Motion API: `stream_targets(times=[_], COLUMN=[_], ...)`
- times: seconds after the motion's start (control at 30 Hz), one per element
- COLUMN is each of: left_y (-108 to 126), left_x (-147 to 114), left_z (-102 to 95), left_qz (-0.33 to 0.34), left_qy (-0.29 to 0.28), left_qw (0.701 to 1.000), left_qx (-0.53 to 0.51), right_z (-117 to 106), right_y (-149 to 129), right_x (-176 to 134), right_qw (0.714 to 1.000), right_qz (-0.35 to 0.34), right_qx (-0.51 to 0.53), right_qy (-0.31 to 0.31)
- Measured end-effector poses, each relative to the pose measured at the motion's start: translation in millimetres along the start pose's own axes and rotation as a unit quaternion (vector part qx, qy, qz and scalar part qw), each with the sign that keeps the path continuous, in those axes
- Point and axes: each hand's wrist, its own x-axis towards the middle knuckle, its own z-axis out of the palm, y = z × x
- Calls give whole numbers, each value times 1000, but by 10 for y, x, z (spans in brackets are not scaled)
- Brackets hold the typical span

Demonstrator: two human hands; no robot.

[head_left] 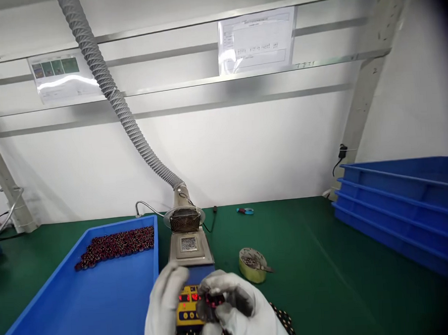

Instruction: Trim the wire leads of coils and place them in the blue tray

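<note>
My left hand [160, 310], in a white glove, is curved in front of the yellow control panel [188, 315] of a small heating device. Its fingers and thumb are apart with nothing visible between them, and motion blurs it slightly. My right hand [246, 307], gloved with dark-stained fingertips, pinches a small dark red part [214, 300] whose exact kind I cannot make out. Below both hands lie many small dark parts with pale dots [283, 319], partly covered by the gloves. Behind the panel is the device's metal plate [199, 257], bearing a grey textured square.
A blue tray [103, 301] at left holds many small dark red parts [118, 246]. A grey hose [130, 125] runs down to a nozzle behind the plate. A yellow-green cup [249, 273], blue-handled cutters [245, 211] and stacked blue trays [405, 212] are on the right.
</note>
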Motion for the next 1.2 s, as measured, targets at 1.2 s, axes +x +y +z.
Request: stream_targets(times=[1.2], left_y=[-136], left_x=[379], left_z=[-410], left_qz=[343], left_qy=[-33], left_qw=[914], left_qx=[214], right_z=[200], right_y=[225], right_x=[-102], right_qw=[996], right_qz=[69], right_qx=[-10], right_qy=[53])
